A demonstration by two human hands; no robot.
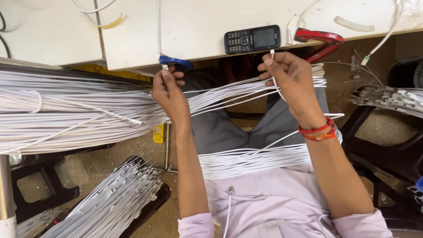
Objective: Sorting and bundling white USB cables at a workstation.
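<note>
My left hand [169, 90] pinches the metal plug end of a thin white cable [165, 67] just below the table edge, next to a blue clamp [175, 62]. Fingers of my right hand [291, 81] are closed on the small plug of another white cable [272, 53], whose cord runs down past my wrist with its red thread bands [318, 131]. A thick bundle of white cables [75, 110] stretches from the left, across my lap [255, 161], and on to the right.
A black keypad phone [252, 39] lies on the white table [194, 26] beside a red clamp [320, 39]. More cable bundles rest at lower left [110, 202] and at the right [392, 99]. Black plastic stools stand on the floor at both sides.
</note>
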